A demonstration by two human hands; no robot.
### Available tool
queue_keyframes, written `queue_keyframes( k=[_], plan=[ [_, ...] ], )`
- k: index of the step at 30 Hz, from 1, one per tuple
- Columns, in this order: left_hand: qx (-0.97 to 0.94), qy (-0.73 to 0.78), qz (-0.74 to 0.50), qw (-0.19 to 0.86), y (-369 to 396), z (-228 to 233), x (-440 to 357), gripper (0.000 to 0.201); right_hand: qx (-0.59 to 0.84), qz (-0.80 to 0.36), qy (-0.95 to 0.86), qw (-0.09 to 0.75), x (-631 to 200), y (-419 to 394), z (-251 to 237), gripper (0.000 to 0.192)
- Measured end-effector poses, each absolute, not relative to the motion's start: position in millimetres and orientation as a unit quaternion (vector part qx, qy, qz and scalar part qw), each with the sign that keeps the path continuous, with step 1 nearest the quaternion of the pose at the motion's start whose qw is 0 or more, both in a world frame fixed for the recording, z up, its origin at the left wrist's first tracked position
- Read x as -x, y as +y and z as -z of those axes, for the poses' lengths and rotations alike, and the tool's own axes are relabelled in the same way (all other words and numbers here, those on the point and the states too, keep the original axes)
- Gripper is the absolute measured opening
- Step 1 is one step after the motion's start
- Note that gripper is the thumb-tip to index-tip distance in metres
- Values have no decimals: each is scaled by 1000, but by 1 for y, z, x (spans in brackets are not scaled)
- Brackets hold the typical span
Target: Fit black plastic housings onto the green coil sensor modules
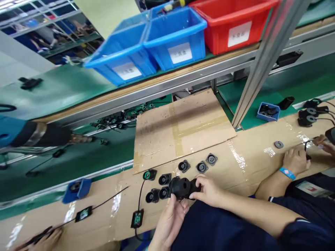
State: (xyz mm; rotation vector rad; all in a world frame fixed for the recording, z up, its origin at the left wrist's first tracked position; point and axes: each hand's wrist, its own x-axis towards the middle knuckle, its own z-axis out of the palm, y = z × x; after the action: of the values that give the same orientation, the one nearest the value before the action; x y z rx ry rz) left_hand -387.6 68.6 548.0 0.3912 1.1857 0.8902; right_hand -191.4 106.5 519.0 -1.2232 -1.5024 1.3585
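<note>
Both hands point(188, 198) grip black plastic housing point(183, 187).

Factory assembly line: conveyor belt point(65, 90), parts bins point(178, 38).

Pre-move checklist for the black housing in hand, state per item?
1. Both hands on the housing: ok. Left hand grips from below, right hand from the right.
2. Housing off the cardboard: ok, it is held above the mat.
3. Loose sockets within reach: ok. Sockets lie just left of the housing, three more behind it.
4. Wired board out of the way: ok, it lies left of the left hand, apart from it.
5. Co-worker's hand apart: ok, far to the right.
6. Housing's holes filled or empty: cannot tell.
</note>
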Motion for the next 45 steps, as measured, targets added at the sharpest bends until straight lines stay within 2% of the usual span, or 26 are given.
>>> queue_keyframes(
  k=[4,10,12,16,18,24,27,30,32,35,39,45],
  plan=[
    [-116,509,-387,760,75,-557,380,44,525,-514,-575,359,189,107,-504,55],
    [-66,481,-392,781,84,-562,366,44,556,-496,-567,351,187,107,-496,62],
    [-54,476,-394,784,85,-561,365,46,555,-495,-569,351,184,108,-499,60],
    [-36,468,-401,787,83,-560,368,44,487,-548,-579,358,174,109,-508,29],
    [-25,467,-398,789,80,-560,370,43,462,-573,-578,354,171,108,-509,21],
    [5,454,-411,790,75,-559,370,47,485,-554,-571,364,172,102,-499,29],
    [14,448,-425,787,76,-557,371,47,499,-522,-559,407,169,105,-501,30],
    [4,456,-435,776,73,-553,371,44,510,-503,-544,437,166,109,-515,40],
    [-16,472,-428,771,69,-549,370,45,519,-514,-543,414,168,108,-527,37],
    [-50,503,-410,759,67,-544,369,48,500,-543,-563,372,174,102,-542,19],
    [-88,545,-393,735,71,-544,366,50,486,-509,-615,356,183,100,-546,9],
    [-118,579,-345,729,73,-546,365,67,524,-512,-588,342,187,99,-543,25]
  ],
)
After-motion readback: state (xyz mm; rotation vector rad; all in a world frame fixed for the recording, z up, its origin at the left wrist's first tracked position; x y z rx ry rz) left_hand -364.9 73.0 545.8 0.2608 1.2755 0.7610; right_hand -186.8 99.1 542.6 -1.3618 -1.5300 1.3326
